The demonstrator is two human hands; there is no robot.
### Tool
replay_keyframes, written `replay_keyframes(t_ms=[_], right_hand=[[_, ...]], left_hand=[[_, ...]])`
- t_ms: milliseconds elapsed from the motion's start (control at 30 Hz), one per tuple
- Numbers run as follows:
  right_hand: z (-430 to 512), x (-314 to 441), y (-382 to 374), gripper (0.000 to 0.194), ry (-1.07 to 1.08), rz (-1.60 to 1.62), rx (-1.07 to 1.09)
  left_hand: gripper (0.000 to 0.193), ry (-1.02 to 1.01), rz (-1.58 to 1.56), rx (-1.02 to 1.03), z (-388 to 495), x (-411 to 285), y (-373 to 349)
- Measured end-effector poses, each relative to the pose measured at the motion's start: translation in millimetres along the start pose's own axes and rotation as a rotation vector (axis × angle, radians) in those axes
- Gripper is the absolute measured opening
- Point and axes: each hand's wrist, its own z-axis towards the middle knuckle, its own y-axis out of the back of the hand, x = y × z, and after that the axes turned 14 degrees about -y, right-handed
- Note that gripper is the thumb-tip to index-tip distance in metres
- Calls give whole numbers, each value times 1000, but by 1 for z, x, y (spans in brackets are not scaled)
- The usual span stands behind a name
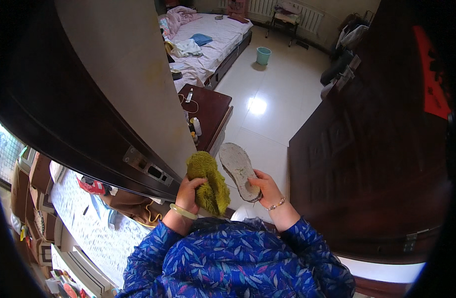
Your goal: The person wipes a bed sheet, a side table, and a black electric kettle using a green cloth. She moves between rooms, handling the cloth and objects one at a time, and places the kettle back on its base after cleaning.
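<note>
My left hand [189,193] grips a fuzzy yellow-green piece [209,178], folded or curled, with the thumb on its near side. A pale bangle circles that wrist. In my right hand [265,188] is a flat, shoe-shaped insole or sole [238,167], greyish white with small coloured specks and a worn, dark edge; its wide end points away from me and my thumb lies on its face. The two pieces are held side by side with a narrow gap between them.
I stand in a doorway, the door frame's strike plate [147,165] at left and a dark wooden door [336,178] at right. Beyond are a brown cabinet [213,100] with bottles, a bed [220,37] and a green bucket [263,56] on the tiled floor.
</note>
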Motion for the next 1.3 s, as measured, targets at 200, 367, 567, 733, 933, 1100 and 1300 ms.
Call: replay_keyframes(t_ms=[200, 367, 567, 733, 933, 1100, 1300], right_hand=[[21, 26, 1, 41, -21, -57, -17], [58, 67, 14, 41, -36, -101, 0], [113, 159, 51, 40, -119, -173, 70], [142, 248, 107, 41, -168, -169, 71], [167, 337, 158, 41, -145, -212, 85], [175, 363, 166, 41, -179, -184, 67], [232, 383, 156, 43, -229, -203, 122]], left_hand=[[42, -34, 5, -27, 18, -5, -11], [42, -55, -39, -84, 51, 3, -30], [43, -111, -63, -208, 126, 28, -75], [45, -162, -47, -273, 178, 52, -138], [45, -234, 11, -275, 241, 71, -204], [43, -262, -63, -215, 282, 72, -224], [41, -316, -138, -279, 322, 65, -204]])
